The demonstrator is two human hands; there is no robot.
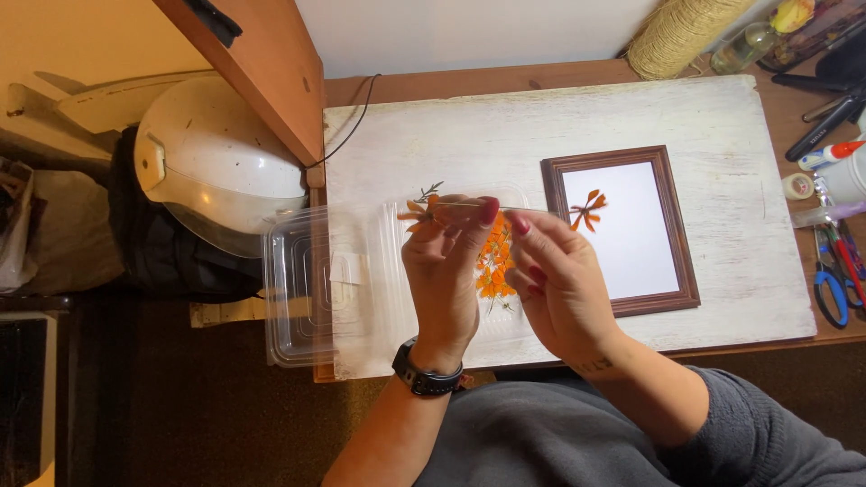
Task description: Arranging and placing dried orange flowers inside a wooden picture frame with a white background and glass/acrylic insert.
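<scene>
My left hand (444,271) is raised over an open clear plastic box (316,289), pinching a pressed orange flower (417,209) with a small dark sprig. My right hand (557,281) is close beside it, fingers curled, its thumb and forefinger meeting the left fingertips on the same thin stem. Behind my hands, more pressed orange flowers (494,266) lie in the box's tray. To the right sits a brown wooden frame (672,230) with a white backing, on which one orange pressed flower (586,211) lies near the top left.
All this rests on a whitewashed board (559,117) on a wooden desk. A twine spool (677,32) stands at the back; blue-handled scissors (830,289), pens, tape and a bottle crowd the right edge. A white dome-shaped object (212,158) sits left, under a wooden shelf.
</scene>
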